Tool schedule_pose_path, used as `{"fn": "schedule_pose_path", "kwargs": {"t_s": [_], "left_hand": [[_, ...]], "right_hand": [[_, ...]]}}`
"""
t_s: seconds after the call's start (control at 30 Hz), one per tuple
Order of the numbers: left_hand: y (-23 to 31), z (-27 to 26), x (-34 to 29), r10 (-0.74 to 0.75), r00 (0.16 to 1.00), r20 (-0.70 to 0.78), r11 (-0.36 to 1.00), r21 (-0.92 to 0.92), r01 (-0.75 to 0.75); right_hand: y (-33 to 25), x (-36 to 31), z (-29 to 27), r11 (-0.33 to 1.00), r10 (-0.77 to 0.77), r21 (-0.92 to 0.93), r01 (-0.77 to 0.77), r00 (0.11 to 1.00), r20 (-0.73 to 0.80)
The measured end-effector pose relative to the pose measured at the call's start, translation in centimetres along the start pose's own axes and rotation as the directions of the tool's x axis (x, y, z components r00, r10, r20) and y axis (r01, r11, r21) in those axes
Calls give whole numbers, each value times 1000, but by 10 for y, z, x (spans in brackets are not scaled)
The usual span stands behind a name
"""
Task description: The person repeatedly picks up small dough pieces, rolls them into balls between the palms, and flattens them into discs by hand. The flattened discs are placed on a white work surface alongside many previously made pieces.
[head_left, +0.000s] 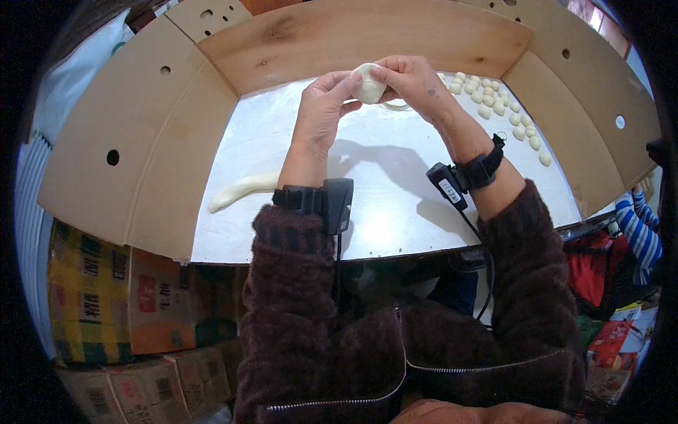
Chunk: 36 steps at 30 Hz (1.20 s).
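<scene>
Above the far part of a white work board [282, 145], I hold a round, flattened piece of pale dough [369, 85] up between both hands. My left hand [328, 99] pinches its left edge, and the fingers of my right hand [409, 81] are closed on its right edge. Just below the dough, part of a pale ring-shaped thing [397, 106] shows on the board, mostly hidden by my hands. A long, smooth roll of dough [244, 189] lies on the board beside my left forearm, which covers its right end.
Several small dough balls [500, 107] lie scattered at the far right of the board. Cardboard walls [134, 127] stand on the left and right, and a wooden panel [367, 35] closes the back. Cardboard boxes [159, 300] are stacked at the lower left.
</scene>
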State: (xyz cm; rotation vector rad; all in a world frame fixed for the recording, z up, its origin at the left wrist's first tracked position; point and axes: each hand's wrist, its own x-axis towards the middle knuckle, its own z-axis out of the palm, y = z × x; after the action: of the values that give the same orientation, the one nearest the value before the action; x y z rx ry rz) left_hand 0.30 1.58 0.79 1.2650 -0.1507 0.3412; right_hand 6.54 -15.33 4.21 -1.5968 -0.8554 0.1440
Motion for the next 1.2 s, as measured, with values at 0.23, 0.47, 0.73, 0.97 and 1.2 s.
{"fn": "schedule_pose_path", "kwargs": {"t_s": [0.23, 0.47, 0.73, 0.97, 1.2], "left_hand": [[-1, -5, 0, 5, 999, -54, 998, -69, -8], [-6, -4, 0, 39, 999, 10, 999, 19, -39], [-8, -4, 0, -12, 1000, 16, 999, -37, 13], [-7, 1, 0, 44, 997, -56, 996, -69, -48], [-17, -6, 4, 40, 999, 32, 999, -12, -39]], "right_hand": [[11, -3, 14, 997, 41, 63, -44, 998, 52], [20, -5, 10, 989, 35, 141, -51, 993, 111], [20, -7, 7, 944, 102, 294, -149, 980, 168], [23, -8, 9, 924, 126, 338, -177, 978, 165], [24, -7, 5, 930, 78, 347, -124, 987, 143]]}}
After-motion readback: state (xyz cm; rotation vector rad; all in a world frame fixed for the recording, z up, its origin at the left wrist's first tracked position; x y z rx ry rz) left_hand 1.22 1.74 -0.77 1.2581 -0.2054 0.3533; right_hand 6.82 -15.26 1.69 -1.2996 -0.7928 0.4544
